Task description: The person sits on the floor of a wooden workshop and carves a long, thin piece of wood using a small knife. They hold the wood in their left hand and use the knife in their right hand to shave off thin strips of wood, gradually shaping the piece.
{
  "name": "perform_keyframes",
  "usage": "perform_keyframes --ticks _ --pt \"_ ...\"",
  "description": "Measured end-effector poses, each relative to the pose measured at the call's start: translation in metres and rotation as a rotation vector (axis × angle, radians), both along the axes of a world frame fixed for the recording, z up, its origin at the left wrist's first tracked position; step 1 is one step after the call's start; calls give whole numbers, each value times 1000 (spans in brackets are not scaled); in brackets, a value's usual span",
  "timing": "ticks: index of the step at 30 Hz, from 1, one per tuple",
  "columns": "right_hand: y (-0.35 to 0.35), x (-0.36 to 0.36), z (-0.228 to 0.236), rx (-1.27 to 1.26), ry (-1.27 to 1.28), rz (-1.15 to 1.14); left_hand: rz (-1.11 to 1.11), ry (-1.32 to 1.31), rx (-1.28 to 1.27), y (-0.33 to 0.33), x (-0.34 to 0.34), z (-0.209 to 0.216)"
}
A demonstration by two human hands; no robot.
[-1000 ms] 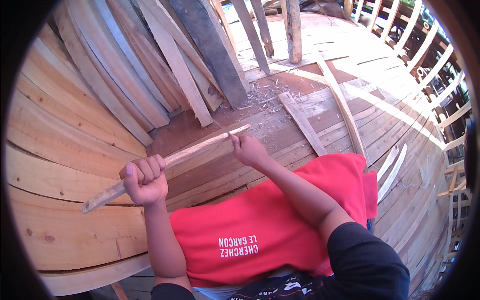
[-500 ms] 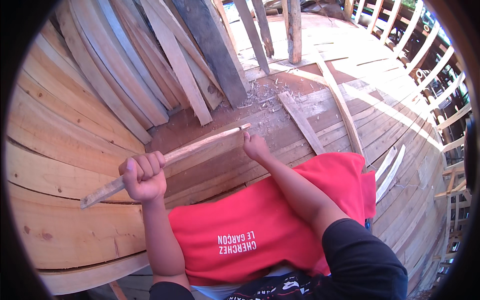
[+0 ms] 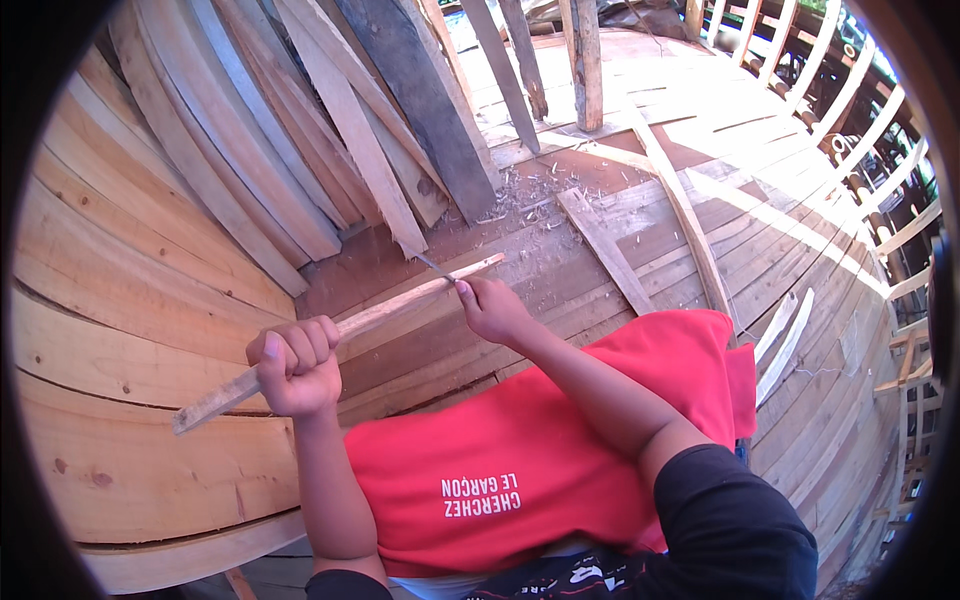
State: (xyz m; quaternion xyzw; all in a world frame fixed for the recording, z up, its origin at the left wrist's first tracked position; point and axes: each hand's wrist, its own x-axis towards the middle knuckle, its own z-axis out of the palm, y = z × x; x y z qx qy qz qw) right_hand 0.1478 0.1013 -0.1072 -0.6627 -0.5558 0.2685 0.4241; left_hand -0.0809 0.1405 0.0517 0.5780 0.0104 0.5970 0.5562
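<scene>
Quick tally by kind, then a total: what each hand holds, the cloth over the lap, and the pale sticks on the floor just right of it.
Wooden stick, in the left hand: 1
Thin-bladed tool, in the right hand: 1
Red cloth: 1
Pale sticks: 2
Total: 5

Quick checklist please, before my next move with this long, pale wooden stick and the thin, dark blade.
1. Left hand closed around long, pale wooden stick: ok.
2. Right hand holding thin, dark blade: ok.
3. Left hand apart from blade: ok.
4. Blade's edge direction: cannot tell, too small.
5. Bright red cloth covering the lap: ok.
6. Brown plank floor free of pale wood shavings: not ok, scattered ahead.
</scene>
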Motion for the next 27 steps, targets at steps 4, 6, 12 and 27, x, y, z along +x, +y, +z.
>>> perform_keyframes --ticks 4,6,12,27 --pt "9 59 -73 -261 -80 -270 -31 -27 -18 -4 21 5" --pt "9 32 -36 -239 -113 -243 -12 -7 -6 1 10 5" --pt "1 28 -44 -157 -66 -242 20 -36 -56 -3 13 2" --pt "7 16 -27 -94 -68 -60 34 -7 -56 -4 8 3"
